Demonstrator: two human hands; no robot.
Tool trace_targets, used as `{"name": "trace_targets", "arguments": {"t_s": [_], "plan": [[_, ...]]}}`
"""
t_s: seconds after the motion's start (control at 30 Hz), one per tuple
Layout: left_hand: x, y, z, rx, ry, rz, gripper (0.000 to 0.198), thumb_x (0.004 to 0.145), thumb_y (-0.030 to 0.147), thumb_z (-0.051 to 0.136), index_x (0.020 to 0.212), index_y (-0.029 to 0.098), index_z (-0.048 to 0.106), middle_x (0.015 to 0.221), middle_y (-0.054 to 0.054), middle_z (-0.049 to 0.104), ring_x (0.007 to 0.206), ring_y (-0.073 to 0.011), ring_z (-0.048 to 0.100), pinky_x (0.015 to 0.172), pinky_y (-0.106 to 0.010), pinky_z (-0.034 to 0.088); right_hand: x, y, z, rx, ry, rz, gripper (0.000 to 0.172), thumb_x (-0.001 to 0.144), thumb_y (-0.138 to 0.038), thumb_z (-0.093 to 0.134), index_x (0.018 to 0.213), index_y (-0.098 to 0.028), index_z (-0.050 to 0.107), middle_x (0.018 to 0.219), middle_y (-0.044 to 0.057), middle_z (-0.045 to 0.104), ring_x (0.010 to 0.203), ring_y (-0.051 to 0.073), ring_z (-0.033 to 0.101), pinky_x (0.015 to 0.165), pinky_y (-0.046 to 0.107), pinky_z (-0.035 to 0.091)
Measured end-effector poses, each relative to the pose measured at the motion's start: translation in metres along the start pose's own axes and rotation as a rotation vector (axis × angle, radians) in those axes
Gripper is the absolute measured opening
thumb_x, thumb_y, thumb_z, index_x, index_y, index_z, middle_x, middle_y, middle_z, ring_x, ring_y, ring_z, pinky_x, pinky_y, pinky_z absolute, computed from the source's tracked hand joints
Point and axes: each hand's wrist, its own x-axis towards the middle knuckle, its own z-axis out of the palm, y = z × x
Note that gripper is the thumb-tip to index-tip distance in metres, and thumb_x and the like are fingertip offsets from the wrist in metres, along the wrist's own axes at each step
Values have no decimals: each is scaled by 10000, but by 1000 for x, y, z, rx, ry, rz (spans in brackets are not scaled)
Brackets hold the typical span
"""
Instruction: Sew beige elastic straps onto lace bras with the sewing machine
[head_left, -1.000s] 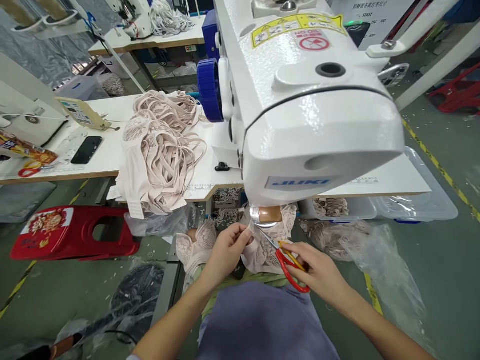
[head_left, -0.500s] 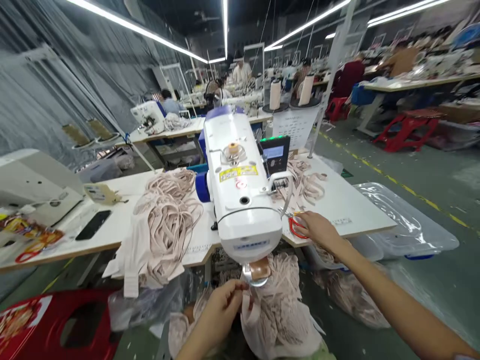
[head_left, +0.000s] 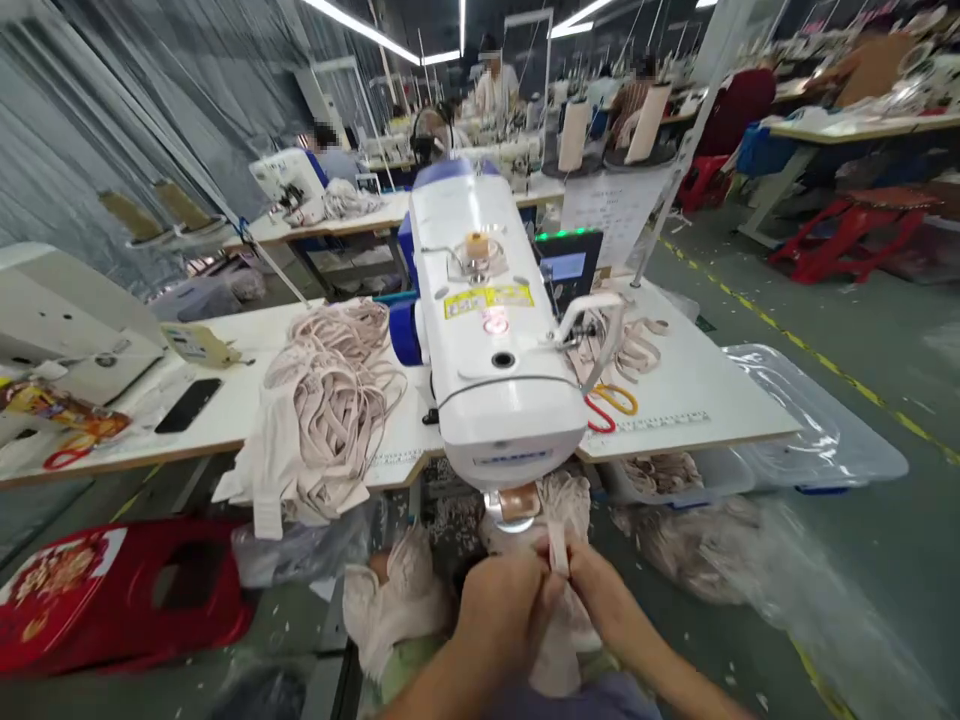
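Observation:
Just below the head of a white sewing machine (head_left: 510, 400), my left hand (head_left: 506, 600) and my right hand (head_left: 604, 595) come together on a pale beige fabric strap (head_left: 557, 545). Both sets of fingers are closed on the strap, one hand on each side. More of the same beige fabric (head_left: 555, 655) hangs beneath my hands over my lap. Gathered beige fabric (head_left: 566, 500) lies beside the machine's needle area, which is mostly hidden by the head. Scissors with red and orange handles (head_left: 616, 400) rest on the table to the right.
A heap of beige straps (head_left: 337, 400) covers the table's left part, near a black phone (head_left: 189, 405). A control screen (head_left: 568, 265) stands behind the machine. Clear plastic bins (head_left: 810, 430) sit at right, a red stool (head_left: 120, 590) at lower left. Other people work farther back.
My right hand has let go of the scissors, left them on the table and moved down to the fabric. My left hand has shifted right, and the view has tilted down.

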Motion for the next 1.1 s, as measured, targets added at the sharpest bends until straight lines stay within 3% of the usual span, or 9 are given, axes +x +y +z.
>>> {"name": "trace_targets", "arguments": {"t_s": [0.07, 0.13, 0.23, 0.3, 0.37, 0.43, 0.57, 0.9, 1.1], "plan": [[11, 14, -6, -300, -34, -265, 431, 1008, 443, 321, 653, 226, 434, 576, 4, 508, 520, -143, 457, 511, -271, 311, 9, -10, -1, 112, 76, 177, 420, 944, -594, 400, 981, -267, 662, 850, 66, 717, 791, 236, 706, 772, 392, 602], [19, 18, -9, -499, 12, -463, 473, 988, 524, 303, 626, 231, 384, 573, 14, 466, 523, -135, 429, 499, -258, 313, 23, -18, -6, 124, 106, 238, 339, 904, -529, 513, 910, -212, 631, 739, 39, 670, 668, 180, 644, 650, 297, 565], [20, 12, -10, -459, 128, -550, 453, 964, 538, 368, 696, 210, 528, 540, 26, 472, 496, -135, 434, 495, -256, 311, 50, -25, -15, 11, 145, 207, 273, 832, -468, 599, 794, -200, 564, 596, -34, 546, 521, 108, 489, 506, 212, 429], [17, 3, -10, -288, 167, -483, 347, 955, 460, 452, 930, 182, 658, 574, 10, 583, 513, -150, 517, 532, -261, 342, 68, -24, -21, -87, 153, 184, 254, 811, -439, 602, 736, -213, 515, 546, -60, 479, 489, 96, 425, 479, 208, 379], [16, -6, -12, -95, 167, -358, 317, 957, 373, 480, 1106, 181, 684, 706, -39, 713, 595, -177, 620, 590, -274, 378, 84, -21, -27, -160, 129, 169, 220, 792, -415, 600, 732, -224, 507, 538, -56, 492, 514, 117, 457, 500, 227, 404], [17, -12, -15, 91, 166, -233, 330, 981, 325, 443, 1097, 189, 721, 794, -72, 763, 648, -194, 668, 616, -285, 384, 98, -19, -30, -198, 85, 162, 163, 782, -379, 604, 776, -231, 536, 568, -37, 553, 573, 151, 525, 555, 259, 459], [25, -17, -23, 380, 191, -112, 384, 1010, 316, 394, 1011, 197, 759, 633, -53, 729, 531, -182, 635, 545, -298, 328, 117, -21, -32, -230, -4, 130, 67, 784, -288, 597, 797, -239, 553, 644, -11, 619, 615, 176, 566, 606, 298, 490], [29, -19, -28, 489, 229, -36, 379, 1016, 279, 393, 977, 163, 752, 488, 13, 629, 447, -159, 599, 498, -310, 306, 129, -6, -28, -207, 18, 40, 197, 755, -259, 616, 674, -250, 437, 523, -67, 494, 515, 147, 453, 502, 281, 376], [28, -22, -27, 520, 222, -37, 372, 1010, 279, 400, 981, 170, 755, 535, 0, 679, 481, -174, 646, 504, -318, 329, 128, -1, -27, -179, 43, 37, 253, 768, -314, 641, 659, -255, 420, 509, -71, 462, 499, 144, 446, 479, 278, 366]]}}
